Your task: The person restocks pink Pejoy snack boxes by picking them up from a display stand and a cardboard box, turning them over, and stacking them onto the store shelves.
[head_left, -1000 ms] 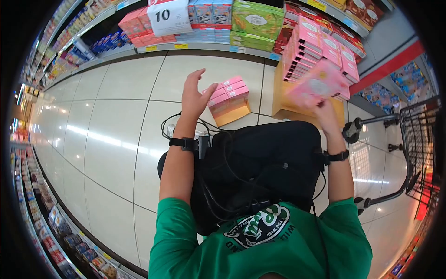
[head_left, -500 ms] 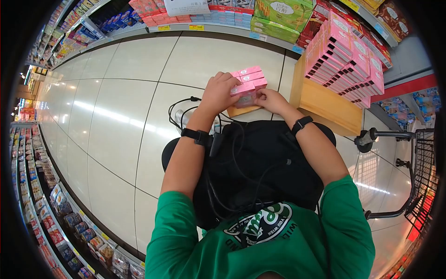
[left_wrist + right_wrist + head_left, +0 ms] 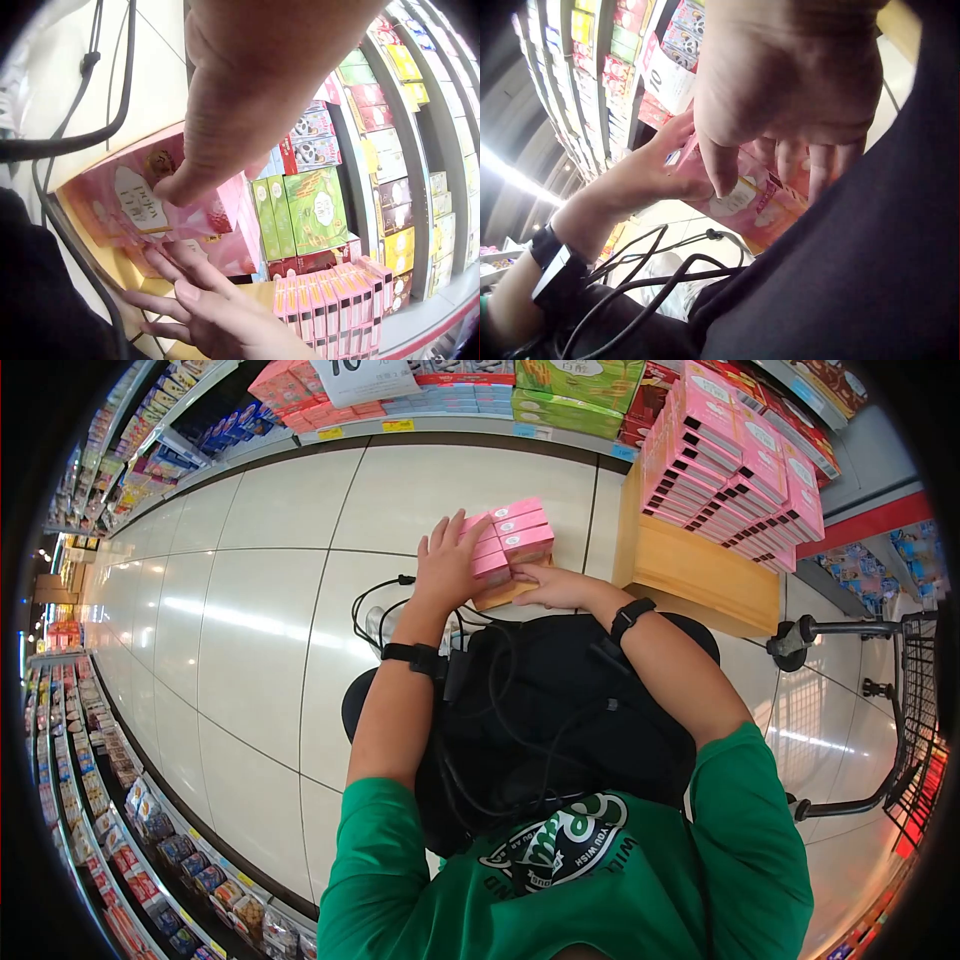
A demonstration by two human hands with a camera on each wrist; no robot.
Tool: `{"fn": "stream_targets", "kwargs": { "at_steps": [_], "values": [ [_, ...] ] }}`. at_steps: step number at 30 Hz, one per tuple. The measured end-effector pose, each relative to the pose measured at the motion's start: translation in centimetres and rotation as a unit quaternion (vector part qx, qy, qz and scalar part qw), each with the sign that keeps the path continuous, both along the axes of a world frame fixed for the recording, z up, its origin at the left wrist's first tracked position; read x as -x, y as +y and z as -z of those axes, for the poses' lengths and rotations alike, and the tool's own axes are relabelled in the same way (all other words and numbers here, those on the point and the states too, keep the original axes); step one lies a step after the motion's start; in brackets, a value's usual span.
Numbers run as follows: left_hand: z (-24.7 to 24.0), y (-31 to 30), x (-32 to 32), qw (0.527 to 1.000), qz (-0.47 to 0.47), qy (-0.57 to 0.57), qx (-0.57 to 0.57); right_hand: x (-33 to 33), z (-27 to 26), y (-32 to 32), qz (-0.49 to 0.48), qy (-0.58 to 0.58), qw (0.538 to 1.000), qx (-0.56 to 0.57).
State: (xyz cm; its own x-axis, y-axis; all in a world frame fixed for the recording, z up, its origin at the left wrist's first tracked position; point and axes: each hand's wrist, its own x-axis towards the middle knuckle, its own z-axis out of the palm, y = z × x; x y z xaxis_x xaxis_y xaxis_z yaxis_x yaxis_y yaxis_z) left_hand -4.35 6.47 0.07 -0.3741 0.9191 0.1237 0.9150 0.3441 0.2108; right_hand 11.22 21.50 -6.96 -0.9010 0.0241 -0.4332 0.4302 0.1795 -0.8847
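Pink Pejoy snack boxes (image 3: 523,523) stand in rows in a small cardboard carton (image 3: 497,598) on the floor before the knees. My left hand (image 3: 447,568) holds the nearest left box, its thumb on the front face and its other fingers spread over the side and top. In the left wrist view that front box (image 3: 112,210) leans in the carton. My right hand (image 3: 562,588) reaches in from the right with fairly straight fingers, touching the boxes beside the left thumb. Its fingertips lie against the pink fronts in the right wrist view.
A larger carton (image 3: 690,565) with tall stacks of pink boxes (image 3: 715,450) stands at the right. Shelves of green boxes (image 3: 575,418) run along the back. A shopping cart (image 3: 905,720) is at far right; black cables (image 3: 365,600) loop beside the left wrist.
My right hand came from the large carton with a pink box to the small carton. My left hand came down onto the boxes; its fingers then spread, and the right fingers straightened.
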Motion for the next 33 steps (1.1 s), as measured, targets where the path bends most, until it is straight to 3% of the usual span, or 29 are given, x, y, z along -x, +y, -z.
{"fn": "stream_targets", "kwargs": {
  "at_steps": [3,6,9,10,11,13,14,15,17,18,20,21,23,26,30,32,33],
  "values": [
    [0.5,-0.1,0.2,1.000,-0.006,-0.006,0.012,-0.1,0.6,0.3,-0.020,0.053,0.997,-0.051],
    [0.3,-0.2,0.4,1.000,0.003,0.002,-0.003,-1.1,-3.6,0.1,0.012,0.061,0.992,-0.109],
    [0.6,0.2,0.5,0.998,0.044,-0.004,-0.047,-5.4,-10.3,1.6,0.086,0.127,0.982,-0.114],
    [0.3,0.2,0.3,0.997,0.046,-0.001,-0.058,-7.6,-12.5,2.3,0.164,0.174,0.967,-0.087],
    [0.7,0.3,0.4,0.998,0.045,0.008,-0.051,-9.6,-14.9,3.1,0.237,0.224,0.943,-0.061],
    [0.1,0.2,-0.1,0.999,0.021,0.015,-0.020,-15.7,-19.8,5.4,0.420,0.260,0.858,-0.137],
    [0.3,0.6,-0.2,0.999,0.028,0.009,-0.027,-18.5,-20.8,7.1,0.538,0.292,0.772,-0.171],
    [0.5,0.5,-0.2,0.999,0.025,0.013,-0.027,-22.2,-19.8,10.8,0.581,0.346,0.704,-0.219],
    [1.0,0.4,0.1,0.999,0.020,0.015,-0.046,-28.0,-18.4,15.5,0.698,0.286,0.614,-0.232],
    [1.0,0.5,0.1,0.999,0.019,0.015,-0.044,-29.7,-16.9,17.1,0.698,0.285,0.615,-0.230],
    [0.9,0.7,0.3,0.998,0.025,-0.032,-0.055,-31.5,-13.5,19.5,0.708,0.117,0.649,-0.251],
    [1.0,0.6,0.4,0.998,0.023,-0.028,-0.051,-31.6,-12.3,20.0,0.708,0.118,0.651,-0.247],
    [1.1,0.4,0.4,0.997,0.035,-0.038,-0.060,-31.6,-10.1,20.8,0.682,-0.032,0.695,-0.224],
    [0.9,0.3,0.3,0.998,0.026,-0.036,-0.054,-31.8,-7.3,22.5,0.639,-0.083,0.735,-0.212],
    [1.2,-0.5,0.6,0.998,0.028,-0.034,-0.047,-32.8,-6.6,21.5,0.647,-0.033,0.740,-0.181],
    [1.2,-0.5,0.5,0.998,0.017,-0.033,-0.041,-33.5,-6.7,20.3,0.742,0.011,0.660,-0.119],
    [1.3,-0.5,0.4,0.998,0.016,-0.036,-0.043,-34.2,-6.5,19.8,0.741,0.011,0.660,-0.123]
  ]
}}
